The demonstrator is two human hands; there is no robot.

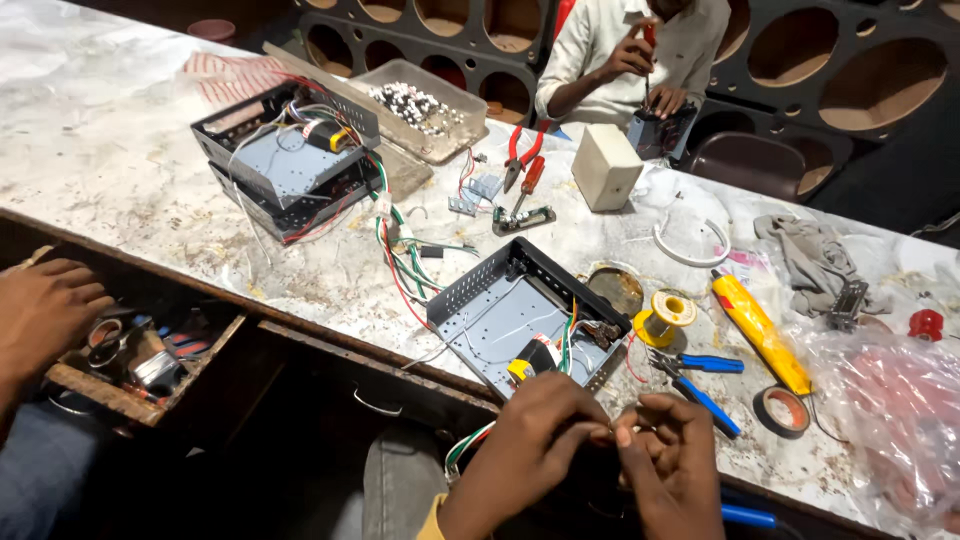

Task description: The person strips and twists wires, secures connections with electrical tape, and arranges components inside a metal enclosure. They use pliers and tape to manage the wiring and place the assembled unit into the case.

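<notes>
Two hands meet at the near edge of the worktop (120, 170). The left hand (535, 435) and the right hand (670, 455) press their fingertips together on thin wires (465, 445), pinching them tight. The wires run up to an open grey metal box (500, 315) lying just behind the hands, with a small yellow part inside. Blue-handled pliers (700, 375) and a spool of solder (668, 315) sit just right of the box. Across the worktop, another person holds a screwdriver (648, 45) over a small box.
</notes>
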